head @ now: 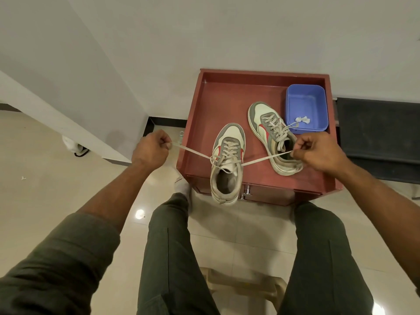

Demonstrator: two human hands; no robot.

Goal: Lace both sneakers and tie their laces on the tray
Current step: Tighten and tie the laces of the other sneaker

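Note:
A white, grey and red sneaker (227, 160) lies at the front edge of the red-brown tray (197, 123), its heel hanging over the edge. Its lace (193, 152) is threaded up the eyelets and both ends stretch out taut to the sides. My left hand (151, 147) is shut on the left end, off the tray's left side. My right hand (318, 153) is shut on the right end, over the heel of the second sneaker (270, 133). That second sneaker lies further back, laced, with a bow reaching toward the blue tub.
A blue plastic tub (306, 108) sits in the tray's back right corner with a small white scrap inside. The tray tops a red-brown cabinet with a metal handle (246, 192). My knees are below it; a beige stool (245, 289) is between them. A dark bench (377, 142) stands at right.

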